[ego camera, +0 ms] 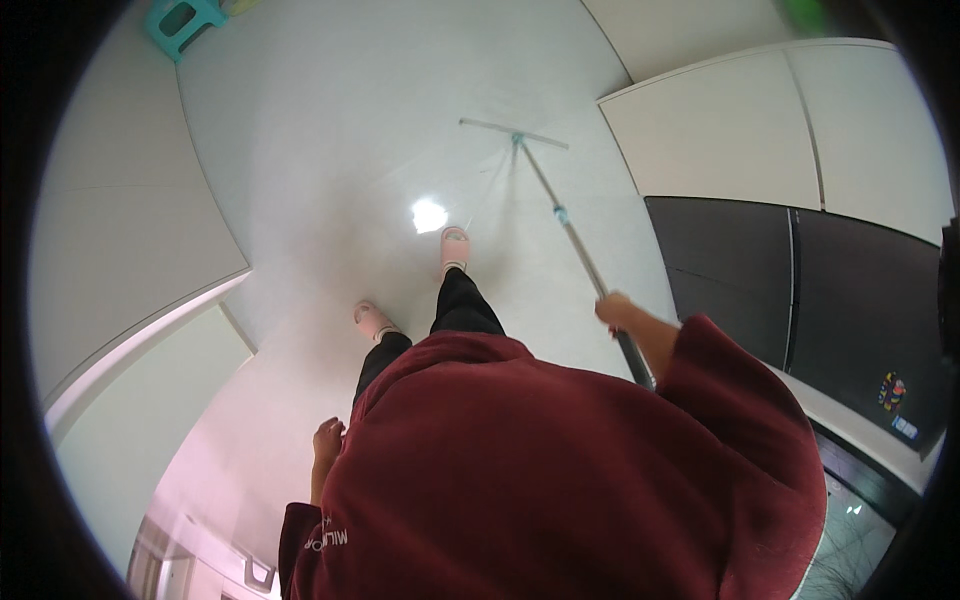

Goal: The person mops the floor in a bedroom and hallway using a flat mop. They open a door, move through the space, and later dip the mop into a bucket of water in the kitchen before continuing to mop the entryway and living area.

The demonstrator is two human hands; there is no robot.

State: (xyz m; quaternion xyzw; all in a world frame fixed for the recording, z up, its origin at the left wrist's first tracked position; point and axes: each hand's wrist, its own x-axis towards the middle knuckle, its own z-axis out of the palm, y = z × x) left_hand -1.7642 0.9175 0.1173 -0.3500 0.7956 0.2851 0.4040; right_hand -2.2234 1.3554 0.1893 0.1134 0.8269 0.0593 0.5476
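Observation:
My right hand (616,311) is closed around the long pole of a floor squeegee (581,247). The pole runs forward from my hand, past a light blue collar, to a thin, wide blade that lies on the pale, glossy floor (315,187) ahead of my feet. Its dark lower grip passes partly behind my forearm and red top. Beside my body hangs my left hand (328,436), away from the pole; its fingers look loosely curled, with nothing seen in them. I wear pink slippers (454,244).
Pale cabinets (712,135) and dark glossy panels (720,277) line the right side. On the left, a pale cabinet or wall (120,225) comes to a corner near my feet. A turquoise plastic stool (161,26) stands at the far left. A ceiling light reflects off the floor.

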